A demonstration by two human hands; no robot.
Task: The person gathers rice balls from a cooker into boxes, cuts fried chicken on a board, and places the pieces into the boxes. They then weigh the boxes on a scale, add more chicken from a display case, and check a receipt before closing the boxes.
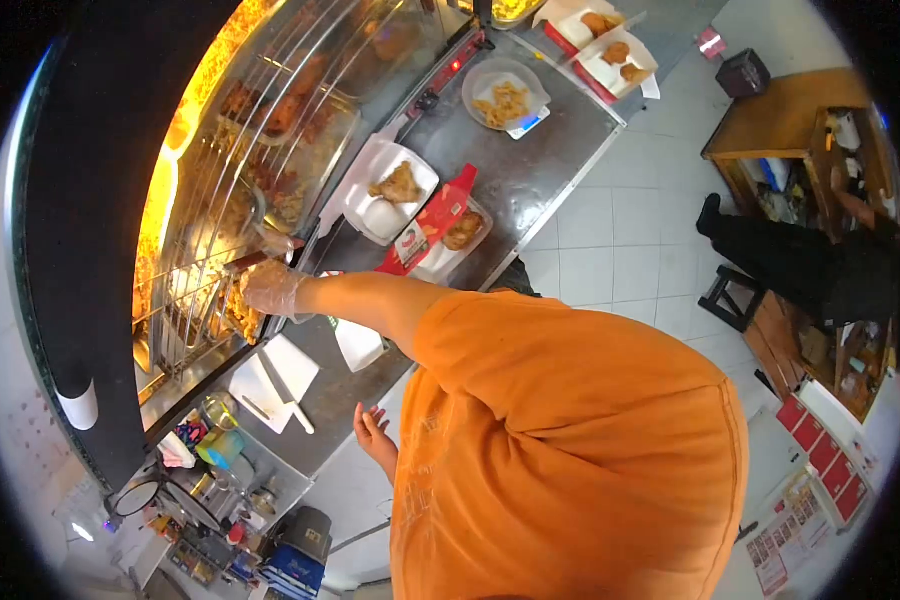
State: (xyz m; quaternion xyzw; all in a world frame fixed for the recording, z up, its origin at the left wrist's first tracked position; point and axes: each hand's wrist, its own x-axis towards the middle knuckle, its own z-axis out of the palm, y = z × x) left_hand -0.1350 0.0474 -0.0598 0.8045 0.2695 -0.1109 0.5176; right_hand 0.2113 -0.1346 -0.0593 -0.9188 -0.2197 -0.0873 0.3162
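My right hand (270, 287), in a clear plastic glove, reaches into the lit food warmer (255, 120). Its fingers are closed near a dark flat edge, and what they grip is hard to make out. Golden fried pieces (240, 312) lie just under that hand. Bare and holding nothing, my left hand (373, 432) hangs by the counter edge with its fingers slightly curled and apart. Between the hands, a knife (298, 412) rests on a white cutting board (275, 380). A white paper box (358, 343) stands under my right forearm.
An open foam box (355, 205) holds fried chicken and a white round item. Beside it is a clear container with a red sleeve (440, 215). Further along are a bowl of fries (505, 100) and open boxes of chicken (615, 70). A person in dark clothes (790, 250) is behind, near a stool (732, 298).
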